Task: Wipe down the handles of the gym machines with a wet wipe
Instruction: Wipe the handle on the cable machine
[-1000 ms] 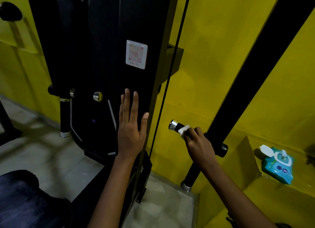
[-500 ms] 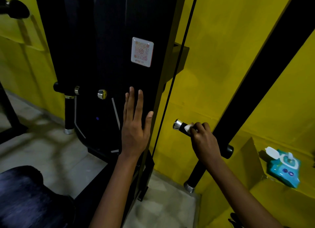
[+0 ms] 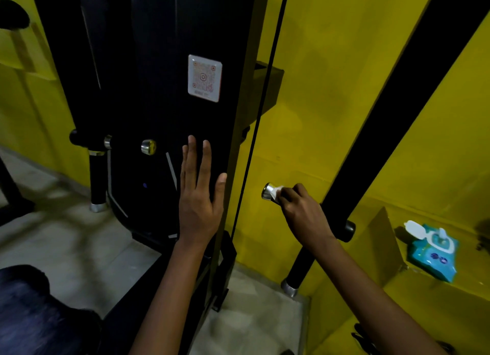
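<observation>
The black machine column point(image 3: 164, 94) is taken as the landmark. To its left, a second handle point(image 3: 96, 174) with a chrome collar is seen hanging near the yellow wall, with no wipe on it; it is judged to be among the grips yet to be cleaned. On the column's front, below the QR sticker point(image 3: 204, 77), the left hand point(image 3: 198, 195) is laid flat, fingers straight and together, thumb spread toward the column's right edge; nothing is held in it, and it is placed as it was a second ago, apparently as a brace.

Just right of the column, past the thin cable point(image 3: 261, 116), the chrome-capped handle point(image 3: 269, 191) is gripped by the right hand point(image 3: 302, 214), whose fingers are curled round the grip with the white wet wipe point(image 3: 278, 191) pinched beneath them. Over the last second the wipe has been drawn outward along the grip: black rubber that showed between cap and fingers is now covered, and the wipe is pressed against the chrome end itself. From this it is judged that the stroke on this handle is nearly complete, with only the cap left.

Further right of the column, beyond the slanted black frame bar point(image 3: 397, 116), the blue wipes pack point(image 3: 434, 254) is seen lying on a yellow ledge, flap open, a fresh sheet poking out.
</observation>
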`<state>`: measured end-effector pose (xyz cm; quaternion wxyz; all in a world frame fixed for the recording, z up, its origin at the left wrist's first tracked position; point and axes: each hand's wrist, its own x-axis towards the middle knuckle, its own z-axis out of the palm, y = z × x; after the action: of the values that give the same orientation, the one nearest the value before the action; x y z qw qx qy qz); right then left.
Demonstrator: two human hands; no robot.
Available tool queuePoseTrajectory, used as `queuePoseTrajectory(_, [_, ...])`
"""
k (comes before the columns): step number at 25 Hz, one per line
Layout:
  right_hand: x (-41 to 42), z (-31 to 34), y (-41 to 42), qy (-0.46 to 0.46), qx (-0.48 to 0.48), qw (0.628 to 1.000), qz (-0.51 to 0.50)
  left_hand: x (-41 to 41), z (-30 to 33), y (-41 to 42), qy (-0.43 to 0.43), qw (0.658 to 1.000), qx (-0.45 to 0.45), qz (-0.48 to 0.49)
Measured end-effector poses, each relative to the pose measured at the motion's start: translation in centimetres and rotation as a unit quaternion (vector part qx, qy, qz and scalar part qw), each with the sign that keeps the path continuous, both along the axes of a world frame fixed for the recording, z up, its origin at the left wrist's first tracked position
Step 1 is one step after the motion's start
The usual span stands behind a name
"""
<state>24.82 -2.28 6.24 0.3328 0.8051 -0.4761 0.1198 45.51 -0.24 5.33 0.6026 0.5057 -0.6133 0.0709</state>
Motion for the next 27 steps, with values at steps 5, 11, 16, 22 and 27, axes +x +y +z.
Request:
queuePoseTrajectory(5, [-1.4, -0.1, 1.9, 0.027, -0.025, 0.997, -0.074, -0.1, -0.4, 0.3, 0.003, 1.0, 0.008, -0.007])
queuePoseTrajectory(11, [-1.1, -1.1, 2.7, -0.036, -0.024, 0.995, -0.085, 0.0, -0.2, 0.6, 0.007, 1.0, 0.012, -0.009])
queuePoseTrajectory(16, [-0.8, -2.7, 1.9, -0.037, -0.028, 0.999, -0.018, -0.1, -0.2, 0.6, 0.01, 1.0, 0.01, -0.013])
queuePoseTrajectory(22, [-2.4, -2.5, 2.5, -0.004, -0.056, 0.998, 0.024, 0.0, -0.1, 0.7, 0.013, 1.0, 0.014, -0.018])
queuePoseTrajectory(27, [-1.2, -2.8, 1.1, 0.024, -0.056, 0.996, 0.062, 0.1, -0.3, 0.6, 0.008, 1.0, 0.017, -0.017])
